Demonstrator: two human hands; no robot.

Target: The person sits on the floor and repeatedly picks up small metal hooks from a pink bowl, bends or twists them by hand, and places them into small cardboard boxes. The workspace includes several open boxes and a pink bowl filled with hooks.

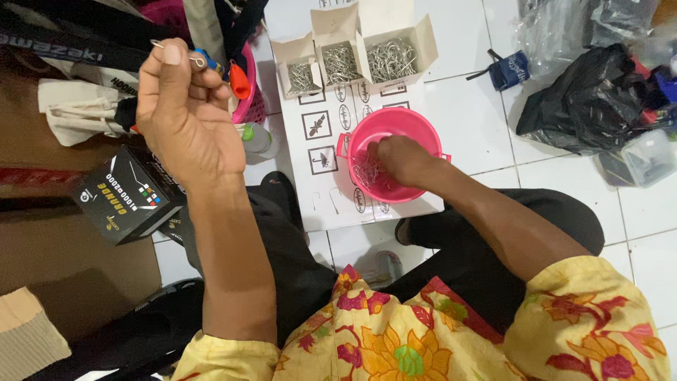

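Note:
My left hand [185, 106] is raised near the camera, its thumb and fingers pinching a small metal hook [189, 56]. My right hand [396, 159] reaches down into a pink plastic bowl [386, 121] on the floor, fingers closed among the thin wire hooks [368, 176] lying in it. The bowl rests on a white printed sheet [321, 152]. Beyond it stand three open cardboard boxes [352, 51] filled with shiny metal hooks.
A black printed box [127, 194] lies at the left beside brown cardboard [63, 247]. A pink basket [250, 99] with an orange-capped item sits behind my left hand. Black and clear plastic bags [592, 92] and a clear tub [645, 159] lie on the white tiles at the right.

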